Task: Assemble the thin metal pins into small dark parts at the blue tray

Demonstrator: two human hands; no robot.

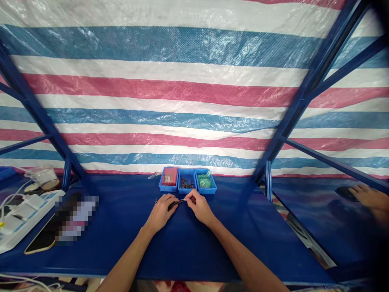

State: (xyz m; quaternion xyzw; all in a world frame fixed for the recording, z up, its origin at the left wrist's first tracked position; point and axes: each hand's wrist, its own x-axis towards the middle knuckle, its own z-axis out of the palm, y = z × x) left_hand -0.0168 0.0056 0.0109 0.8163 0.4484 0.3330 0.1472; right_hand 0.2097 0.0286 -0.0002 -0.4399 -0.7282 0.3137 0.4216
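Observation:
My left hand (162, 211) is closed around a dark, slender piece (174, 205) that slants up to the right across the table. Its exact kind is too small to make out. My right hand (199, 207) pinches at the tip of that piece, fingertips together, and what lies between them is hidden. Just beyond the hands stand three small blue bins side by side. The left bin (168, 188) holds red packets (169, 176), the middle bin (185, 191) holds several dark screw-like pieces (186, 183), and the right bin (207, 190) holds green plastic bags (204, 181).
A white power strip (33, 219) with plugs and a phone (45, 233) lie at the left on the blue table (121, 243). Blue metal posts rise on both sides before a striped sheet. Far right, another person's hand (369, 196) rests on a black mouse (345, 193).

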